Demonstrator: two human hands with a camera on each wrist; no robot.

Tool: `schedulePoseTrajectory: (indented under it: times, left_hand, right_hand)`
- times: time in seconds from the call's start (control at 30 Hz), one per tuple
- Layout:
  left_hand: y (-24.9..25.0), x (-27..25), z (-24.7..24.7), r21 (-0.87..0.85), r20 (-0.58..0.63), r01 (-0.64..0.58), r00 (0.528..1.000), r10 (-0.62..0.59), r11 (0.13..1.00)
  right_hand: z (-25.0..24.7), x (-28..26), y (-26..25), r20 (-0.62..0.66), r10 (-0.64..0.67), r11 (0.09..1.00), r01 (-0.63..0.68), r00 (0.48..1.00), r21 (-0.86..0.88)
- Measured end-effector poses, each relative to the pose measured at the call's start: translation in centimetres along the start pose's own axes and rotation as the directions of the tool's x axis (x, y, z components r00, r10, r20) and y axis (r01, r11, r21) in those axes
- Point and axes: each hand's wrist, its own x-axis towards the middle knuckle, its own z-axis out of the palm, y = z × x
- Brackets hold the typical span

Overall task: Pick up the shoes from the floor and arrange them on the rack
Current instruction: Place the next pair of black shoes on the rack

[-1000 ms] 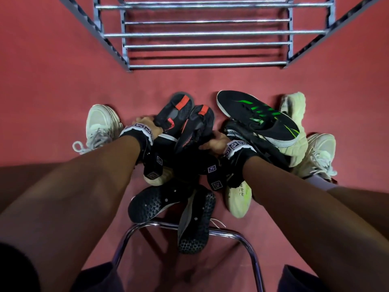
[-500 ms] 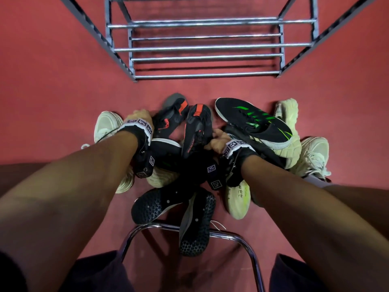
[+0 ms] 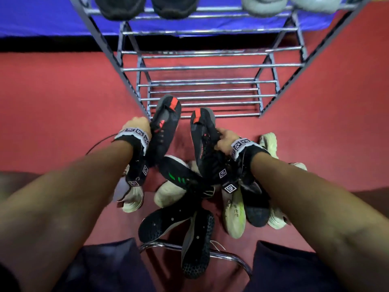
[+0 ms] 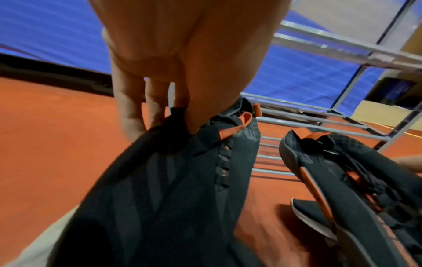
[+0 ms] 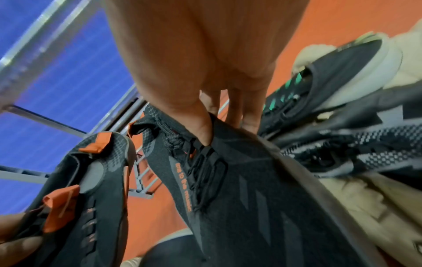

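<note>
My left hand (image 3: 140, 125) grips one black shoe with orange tabs (image 3: 165, 125) at its collar, thumb inside the opening, heel pointing at the rack. The left wrist view shows the thumb (image 4: 198, 112) tucked into this left shoe (image 4: 164, 189). My right hand (image 3: 224, 139) grips the matching black and orange shoe (image 3: 203, 133) by its collar; its thumb (image 5: 198, 126) presses into that right shoe (image 5: 239, 189). Both shoes hang above the floor, just before the metal rack (image 3: 210, 81), whose lower shelves are bare.
A pile of shoes lies on the red floor beneath my arms: a black shoe with green stripes (image 3: 181, 175), cream sneakers (image 3: 233, 213) and black shoes sole-up (image 3: 197, 245). Dark shoes (image 3: 147, 7) and pale shoes (image 3: 290, 3) sit on an upper shelf. A chrome stool frame (image 3: 231, 258) is at my knees.
Both hands have lifted the black and orange pair off the pile and moved it forward toward the rack. The camera has tilted up, showing the rack's upper shelves.
</note>
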Motion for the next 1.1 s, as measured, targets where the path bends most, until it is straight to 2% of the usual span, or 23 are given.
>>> schedulePoseTrajectory:
  times: [0.13,0.4,0.5,0.83,1.1]
  left_hand:
    - [0.2,-2.3,-2.8,-0.083,-0.030,-0.007,1.000,0.004,0.997]
    - [0.6,-4.8,-6.4,-0.252,-0.057,-0.053,0.998,0.040,0.966]
    - [0.7,-4.5,-7.4,-0.318,-0.074,-0.063,0.996,0.041,0.946]
    - [-0.2,-3.2,-8.5,-0.350,-0.046,-0.065,0.998,0.052,0.935]
    - [-0.7,-2.9,-9.7,-0.424,-0.123,-0.043,0.992,-0.011,0.905]
  right_hand:
    - [-3.4,-3.7,-3.2,-0.049,-0.051,0.998,0.049,0.998,-0.037]
    - [-6.2,-6.4,-6.5,-0.155,-0.110,0.982,0.131,0.982,0.132]
    - [-7.0,-5.9,-7.6,-0.173,-0.112,0.971,0.144,0.979,0.189]
    - [-8.8,-4.1,-12.1,-0.186,-0.193,0.916,0.245,0.963,0.317]
    - [-7.6,-3.6,-14.1,-0.222,-0.203,0.907,0.268,0.954,0.326]
